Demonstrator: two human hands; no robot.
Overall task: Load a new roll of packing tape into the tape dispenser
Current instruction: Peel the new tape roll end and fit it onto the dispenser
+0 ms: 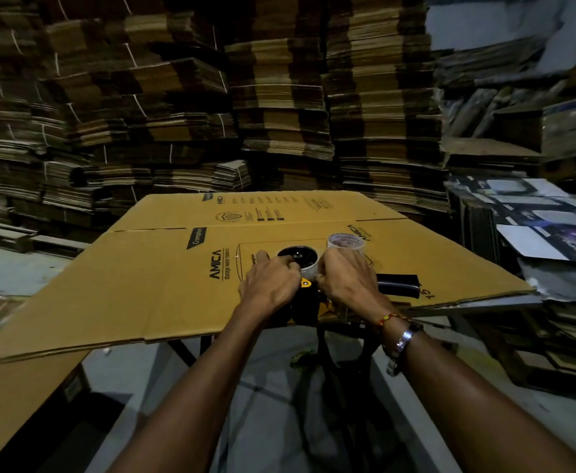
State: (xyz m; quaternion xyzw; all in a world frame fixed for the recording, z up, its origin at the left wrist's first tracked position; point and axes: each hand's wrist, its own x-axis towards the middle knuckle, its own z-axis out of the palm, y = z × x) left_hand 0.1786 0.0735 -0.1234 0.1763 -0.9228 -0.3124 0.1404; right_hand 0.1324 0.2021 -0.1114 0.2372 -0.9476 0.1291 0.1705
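A black and yellow tape dispenser [298,257] lies on a flattened cardboard box [163,268], its black round hub facing up and its black handle [399,285] sticking out to the right. A clear tape roll [310,272] sits on the hub, mostly hidden between my hands. My left hand [271,285] grips the dispenser and roll from the left with curled fingers. My right hand [348,279] pinches the roll from the right. A second roll with a printed white core [342,241] stands just behind my right hand.
The flattened box lies on a dark stand over a grey floor [273,387]. Tall stacks of flattened cartons [279,97] wall the back. Printed boxes [535,213] pile up at the right, close to the cardboard's right edge.
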